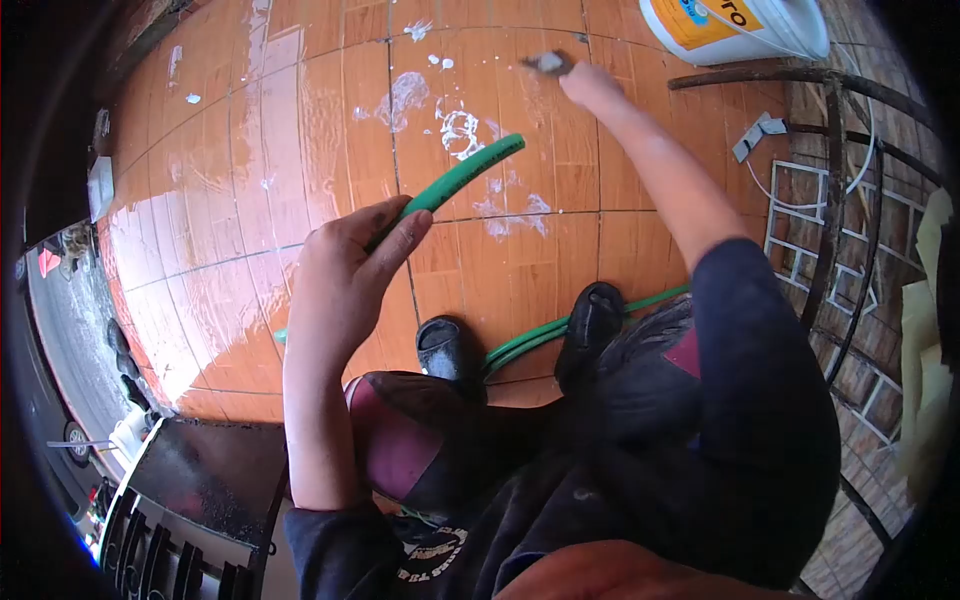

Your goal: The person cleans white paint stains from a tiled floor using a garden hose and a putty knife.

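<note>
My left hand [355, 245] is closed around a green hose [470, 172], whose free end points up and to the right above the tiled floor. Farther off, my right hand [592, 88] reaches forward, closed on a small flat scraper-like tool [546, 63] with a whitish patch on it. Its exact kind is hard to make out. White splotches [460, 133] mark the orange-brown tiles between the hands. The floor [270, 150] on the left shines with water.
More green hose [530, 342] lies by my black sandals [449, 350]. A white bucket [740, 30] stands at the upper right, near a dark metal frame [833, 180] and a grey-white piece [757, 136]. A dark-topped box [205, 465] sits at the lower left.
</note>
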### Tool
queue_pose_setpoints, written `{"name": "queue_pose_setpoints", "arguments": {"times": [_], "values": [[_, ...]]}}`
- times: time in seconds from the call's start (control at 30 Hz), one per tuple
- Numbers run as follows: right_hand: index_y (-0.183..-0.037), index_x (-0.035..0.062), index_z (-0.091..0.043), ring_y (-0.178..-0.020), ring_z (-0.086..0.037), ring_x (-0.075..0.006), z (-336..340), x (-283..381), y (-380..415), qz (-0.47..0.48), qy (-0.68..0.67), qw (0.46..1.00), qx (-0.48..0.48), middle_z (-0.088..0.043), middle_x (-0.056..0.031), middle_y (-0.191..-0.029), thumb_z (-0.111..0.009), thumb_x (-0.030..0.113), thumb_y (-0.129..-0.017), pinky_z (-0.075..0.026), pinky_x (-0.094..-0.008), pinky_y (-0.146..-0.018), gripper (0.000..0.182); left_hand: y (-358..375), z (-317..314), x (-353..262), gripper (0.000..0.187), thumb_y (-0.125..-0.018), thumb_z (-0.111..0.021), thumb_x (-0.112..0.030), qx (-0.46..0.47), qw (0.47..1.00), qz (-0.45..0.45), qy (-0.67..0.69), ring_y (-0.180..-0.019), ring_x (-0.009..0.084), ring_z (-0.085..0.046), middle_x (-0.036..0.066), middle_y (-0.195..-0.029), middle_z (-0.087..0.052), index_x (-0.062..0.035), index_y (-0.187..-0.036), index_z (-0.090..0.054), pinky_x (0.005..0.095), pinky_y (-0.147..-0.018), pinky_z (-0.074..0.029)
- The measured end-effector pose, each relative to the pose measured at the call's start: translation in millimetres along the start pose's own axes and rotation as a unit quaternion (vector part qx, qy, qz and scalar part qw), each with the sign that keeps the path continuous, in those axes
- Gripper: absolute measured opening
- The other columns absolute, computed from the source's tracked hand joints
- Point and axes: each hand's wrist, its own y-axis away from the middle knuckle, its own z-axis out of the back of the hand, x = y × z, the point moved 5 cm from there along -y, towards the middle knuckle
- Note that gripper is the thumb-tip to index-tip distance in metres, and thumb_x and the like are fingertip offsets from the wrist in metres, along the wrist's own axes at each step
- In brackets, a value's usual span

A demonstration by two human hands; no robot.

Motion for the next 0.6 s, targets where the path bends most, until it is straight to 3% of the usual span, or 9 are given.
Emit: {"name": "queue_pose_setpoints", "arguments": {"times": [0.03,0.2,0.3,0.37,0.4,0.6], "values": [[-0.114,0.0044,-0.063,-0.112,-0.058,-0.0338,6,-2,-7,-0.021,-0.051,0.998,-0.024,-0.062,-0.0191,-0.117,-0.048,0.025,-0.085,-0.047,-0.0432,-0.091,0.038,0,-1,2,0.042,-0.088,-0.065,-0.033,0.005,1.0,0.004,-0.005,-0.06,0.0115,-0.051,0.013,-0.064,-0.057,0.004,-0.107,-0.065,0.0287,-0.057,-0.043],[-0.115,0.0074,-0.063,-0.112,-0.058,-0.0338,-17,-4,24,-0.038,-0.038,0.998,-0.015,-0.062,-0.0158,-0.119,-0.05,0.026,-0.085,-0.047,-0.0428,-0.092,0.038,-1,-3,4,0.041,-0.087,-0.065,-0.032,0.007,1.0,0.006,-0.018,-0.06,0.0121,-0.052,0.013,-0.065,-0.057,0.0039,-0.107,-0.065,0.029,-0.058,-0.043],[-0.117,0.0032,-0.061,-0.114,-0.055,-0.0376,-27,-16,65,0.0,0.009,0.999,0.044,-0.057,-0.0226,-0.121,-0.047,0.025,-0.085,-0.044,-0.0445,-0.095,0.041,3,-4,2,0.041,-0.087,-0.065,-0.032,0.007,1.0,-0.001,-0.013,-0.062,0.0124,-0.053,0.014,-0.066,-0.058,0.0039,-0.107,-0.065,0.0289,-0.059,-0.044],[-0.117,0.0123,-0.062,-0.11,-0.059,-0.0344,-27,-18,54,0.043,0.068,0.995,0.065,-0.062,-0.0136,-0.119,-0.054,0.024,-0.084,-0.047,-0.0445,-0.091,0.036,2,-4,-4,0.041,-0.087,-0.065,-0.032,-0.003,1.0,-0.02,-0.008,-0.062,0.0125,-0.053,0.014,-0.066,-0.058,0.004,-0.106,-0.065,0.0289,-0.06,-0.044],[-0.118,0.0133,-0.061,-0.11,-0.059,-0.0333,-9,-6,50,0.079,0.072,0.992,0.074,-0.062,-0.0133,-0.119,-0.053,0.025,-0.085,-0.047,-0.0447,-0.09,0.036,2,-4,-6,0.041,-0.087,-0.065,-0.032,0.012,1.0,-0.007,-0.028,-0.064,0.013,-0.055,0.016,-0.068,-0.06,0.0046,-0.106,-0.065,0.0291,-0.061,-0.045],[-0.118,0.0112,-0.06,-0.109,-0.059,-0.033,18,17,9,0.001,-0.068,0.996,-0.056,-0.062,-0.0151,-0.118,-0.047,0.022,-0.087,-0.047,-0.0459,-0.09,0.036,12,-12,-8,0.042,-0.087,-0.066,-0.031,-0.006,0.999,-0.035,-0.027,-0.066,0.0134,-0.057,0.018,-0.071,-0.062,0.0056,-0.107,-0.064,0.0292,-0.064,-0.046]]}}
